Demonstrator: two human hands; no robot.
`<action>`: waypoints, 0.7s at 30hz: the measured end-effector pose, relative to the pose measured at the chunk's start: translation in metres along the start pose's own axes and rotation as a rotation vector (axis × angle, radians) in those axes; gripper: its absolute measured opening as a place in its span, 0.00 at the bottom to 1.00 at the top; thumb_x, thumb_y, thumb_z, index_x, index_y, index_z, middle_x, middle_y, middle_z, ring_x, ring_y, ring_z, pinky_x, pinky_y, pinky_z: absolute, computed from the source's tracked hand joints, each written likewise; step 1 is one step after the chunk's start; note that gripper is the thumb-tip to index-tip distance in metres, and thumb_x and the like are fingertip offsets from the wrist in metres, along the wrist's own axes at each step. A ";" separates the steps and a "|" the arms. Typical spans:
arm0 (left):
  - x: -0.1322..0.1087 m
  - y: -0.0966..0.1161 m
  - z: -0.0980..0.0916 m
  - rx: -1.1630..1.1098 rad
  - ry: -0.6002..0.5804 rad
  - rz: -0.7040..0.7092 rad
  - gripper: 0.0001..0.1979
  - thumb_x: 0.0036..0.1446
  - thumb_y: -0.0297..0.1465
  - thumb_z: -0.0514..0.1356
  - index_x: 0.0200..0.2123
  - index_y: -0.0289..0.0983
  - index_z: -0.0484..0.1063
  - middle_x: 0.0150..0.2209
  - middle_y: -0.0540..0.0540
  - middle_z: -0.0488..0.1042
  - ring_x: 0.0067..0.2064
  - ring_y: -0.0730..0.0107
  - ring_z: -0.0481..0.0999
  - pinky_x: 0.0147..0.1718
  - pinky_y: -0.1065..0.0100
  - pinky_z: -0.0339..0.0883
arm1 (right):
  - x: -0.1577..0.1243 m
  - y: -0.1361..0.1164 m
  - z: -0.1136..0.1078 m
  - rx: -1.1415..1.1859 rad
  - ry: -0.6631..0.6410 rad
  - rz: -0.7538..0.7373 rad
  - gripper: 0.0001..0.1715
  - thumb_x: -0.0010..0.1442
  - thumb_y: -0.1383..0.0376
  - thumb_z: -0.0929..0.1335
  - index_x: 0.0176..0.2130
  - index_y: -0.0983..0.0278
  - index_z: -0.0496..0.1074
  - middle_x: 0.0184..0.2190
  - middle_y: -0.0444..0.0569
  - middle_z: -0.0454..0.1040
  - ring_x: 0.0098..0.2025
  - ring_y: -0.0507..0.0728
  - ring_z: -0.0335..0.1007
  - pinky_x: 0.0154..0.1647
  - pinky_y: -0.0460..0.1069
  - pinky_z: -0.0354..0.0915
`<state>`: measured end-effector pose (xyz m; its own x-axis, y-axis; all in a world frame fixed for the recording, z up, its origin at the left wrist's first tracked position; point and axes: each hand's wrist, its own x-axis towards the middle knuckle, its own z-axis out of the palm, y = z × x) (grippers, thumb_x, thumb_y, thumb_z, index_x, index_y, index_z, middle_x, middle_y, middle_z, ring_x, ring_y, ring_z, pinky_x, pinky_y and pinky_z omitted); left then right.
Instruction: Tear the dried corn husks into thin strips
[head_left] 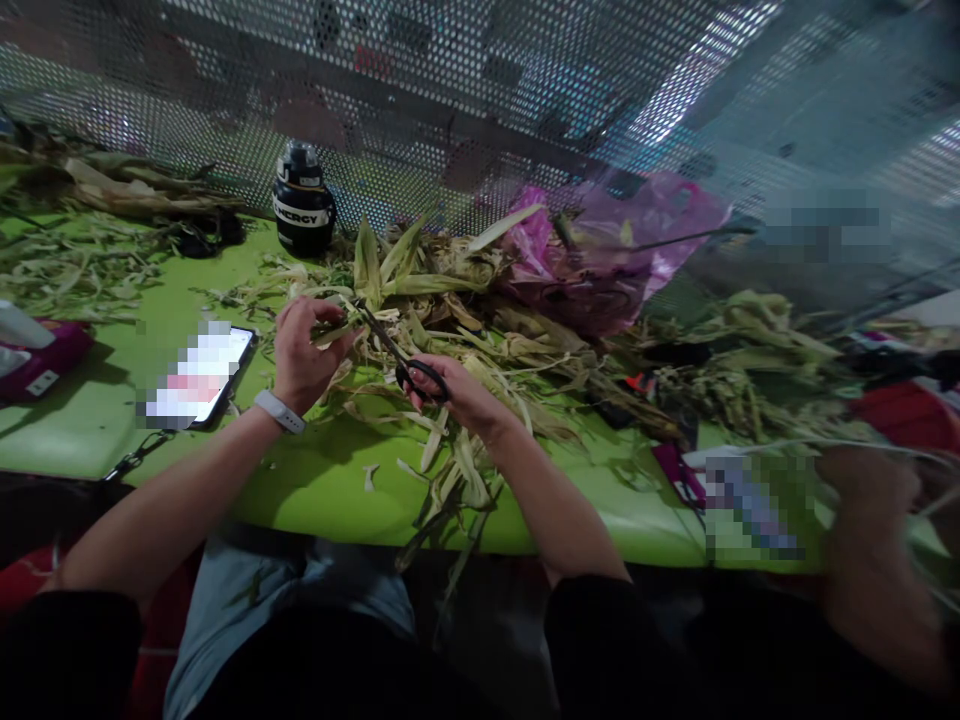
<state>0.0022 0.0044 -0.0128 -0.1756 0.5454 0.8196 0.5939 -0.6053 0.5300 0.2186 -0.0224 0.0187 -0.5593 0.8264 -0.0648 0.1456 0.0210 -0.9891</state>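
Note:
My left hand [309, 348], with a pale band on the wrist, pinches a greenish strip of corn husk [351, 312] between thumb and fingers. My right hand [442, 388] grips black-handled scissors [390, 348], fingers through the loops. The blades point up and left and reach the husk at my left fingertips; whether they are closed on it I cannot tell. Behind and beneath both hands lies a loose heap of dry corn husks [450, 285]. Husk strips [457, 480] also hang toward the table's near edge below my right hand.
On the green table [315, 480], a lit phone [206, 380] lies left of my left arm. A dark bottle [304, 205] stands behind. A pink plastic bag [615, 250] sits against the perforated metal panel [450, 110]. At right, another person's arm [870, 520] is near.

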 end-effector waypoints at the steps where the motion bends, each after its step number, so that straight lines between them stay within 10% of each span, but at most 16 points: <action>1: 0.000 0.000 0.000 0.001 0.001 -0.014 0.13 0.45 0.32 0.69 0.32 0.41 0.69 0.31 0.49 0.74 0.37 0.63 0.73 0.48 0.57 0.65 | 0.000 -0.001 0.001 -0.006 0.011 -0.001 0.29 0.47 0.42 0.71 0.27 0.64 0.66 0.19 0.40 0.67 0.21 0.47 0.61 0.24 0.44 0.56; 15: 0.002 -0.003 0.004 -0.464 -0.169 -0.562 0.13 0.43 0.36 0.71 0.29 0.35 0.75 0.24 0.50 0.72 0.23 0.76 0.69 0.22 0.73 0.65 | -0.005 0.003 -0.024 0.079 0.091 -0.089 0.31 0.47 0.39 0.70 0.29 0.65 0.70 0.22 0.44 0.69 0.20 0.47 0.59 0.18 0.44 0.53; 21: 0.003 -0.006 0.007 -0.527 -0.147 -0.594 0.12 0.45 0.36 0.70 0.31 0.35 0.75 0.26 0.48 0.75 0.26 0.74 0.73 0.24 0.73 0.68 | -0.002 0.002 -0.023 0.015 0.015 -0.003 0.28 0.50 0.43 0.69 0.28 0.66 0.70 0.19 0.44 0.69 0.20 0.47 0.58 0.18 0.44 0.47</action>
<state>0.0040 0.0139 -0.0151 -0.2188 0.9104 0.3512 -0.0212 -0.3643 0.9310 0.2384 -0.0110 0.0199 -0.5471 0.8350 -0.0596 0.1316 0.0155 -0.9912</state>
